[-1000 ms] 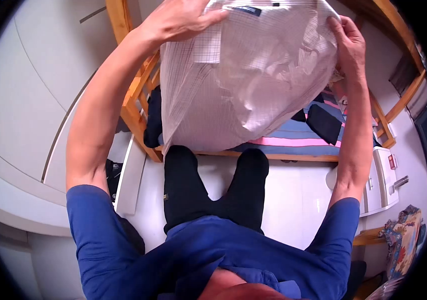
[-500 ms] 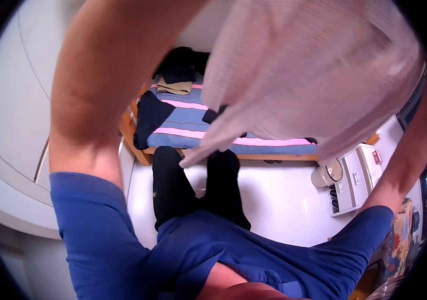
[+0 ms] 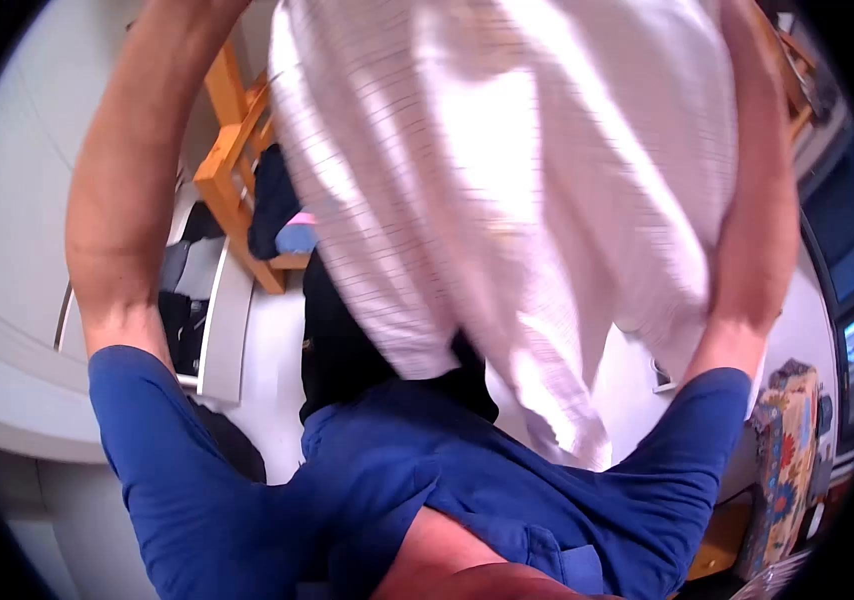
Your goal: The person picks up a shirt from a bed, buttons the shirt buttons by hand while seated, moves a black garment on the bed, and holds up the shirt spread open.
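A pale pinkish-white cloth (image 3: 507, 190) with thin dark stripes, possibly a shirt, hangs in loose folds before me. Both my forearms are raised, one on each side of it, and reach up past the top of the view. My left hand and my right hand are out of sight, so their grip does not show. The cloth's lower end dangles in front of my dark trousers (image 3: 342, 340) and covers most of the bed behind it.
At the left, an open drawer (image 3: 225, 330) holds dark clothes. Beyond it stands the wooden bed frame (image 3: 232, 165) with a dark garment (image 3: 272, 200) draped on it. A flower-patterned cover (image 3: 787, 450) is at the right.
The cloth has swung left and toward me, and now hangs lower between my arms. My view has turned left, bringing the open drawer into sight. My right forearm has come inward.
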Available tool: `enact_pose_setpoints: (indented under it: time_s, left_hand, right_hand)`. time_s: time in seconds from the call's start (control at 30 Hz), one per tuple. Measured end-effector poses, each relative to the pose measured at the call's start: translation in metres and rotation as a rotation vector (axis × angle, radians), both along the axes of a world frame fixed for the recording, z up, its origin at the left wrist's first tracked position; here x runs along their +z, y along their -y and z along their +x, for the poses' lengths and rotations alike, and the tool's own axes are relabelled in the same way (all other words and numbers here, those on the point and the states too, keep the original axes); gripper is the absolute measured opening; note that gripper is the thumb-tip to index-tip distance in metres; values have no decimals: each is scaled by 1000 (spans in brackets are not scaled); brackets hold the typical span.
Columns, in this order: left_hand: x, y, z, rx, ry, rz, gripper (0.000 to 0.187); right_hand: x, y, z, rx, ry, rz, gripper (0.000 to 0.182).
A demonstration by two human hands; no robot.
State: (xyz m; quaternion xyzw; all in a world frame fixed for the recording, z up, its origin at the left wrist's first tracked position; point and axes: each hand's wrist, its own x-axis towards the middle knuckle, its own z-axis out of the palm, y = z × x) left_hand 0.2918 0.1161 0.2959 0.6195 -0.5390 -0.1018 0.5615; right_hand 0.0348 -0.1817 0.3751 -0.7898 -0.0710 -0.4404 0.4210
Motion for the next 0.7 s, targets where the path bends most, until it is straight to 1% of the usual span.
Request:
enact_pose_setpoints:
  time_s: [0.07,0.1,0.13,0.17,0.2,0.23,0.27,0.3,0.33,0.37,0.4,0.43,0.5,0.53,0.57,0.63,0.67,0.7]
  left_hand:
    - [-67,-24,30,33,-266,96,53]
    - [-105,-32,40,78,-391,137,52]
    - [-146,-39,45,154,-508,189,52]
    - [-189,-45,46,242,-610,234,51]
    - [-224,-47,36,335,-680,280,55]
    - [-260,-49,26,429,-754,320,58]
    - [-306,-55,35,381,-905,316,59]
    - [-347,-57,37,328,-1052,309,60]
    - [-374,-60,34,367,-1150,296,57]
    - [-378,-66,22,326,-1173,341,52]
    - [-390,-69,18,295,-1191,314,49]
    - [-386,-79,31,260,-1204,294,46]
    - [-378,-84,17,202,-1150,288,45]
    - [-373,-79,22,156,-1106,290,43]
    - [-368,-73,30,145,-1103,298,43]
    - [-356,-60,41,114,-915,311,35]
    - [-347,-48,56,120,-892,338,31]
    - [-338,-35,67,129,-911,251,29]
  right_hand:
    - [-64,-3,61,166,-169,162,24]
    - [-111,-6,92,233,-254,211,28]
    - [-158,-32,110,373,-390,542,22]
    - [-212,-36,131,63,-480,301,42]
    - [-271,-19,154,144,-479,366,45]
    - [-319,-36,155,133,-615,596,35]
    - [-362,-55,157,130,-632,759,25]
    - [-407,-48,160,249,-746,873,21]
    - [-442,-48,158,315,-783,927,20]
    - [-460,-54,152,339,-814,951,19]
    - [-471,-56,146,335,-833,964,18]
    - [-463,-68,149,328,-843,983,17]
    - [-468,-63,131,342,-875,899,14]
    - [-461,-64,125,366,-875,854,12]
    - [-454,-66,122,414,-858,864,12]
    - [-451,-47,120,533,-801,790,14]
    - [-440,-40,123,523,-777,711,15]
    - [-426,-29,129,513,-754,632,16]
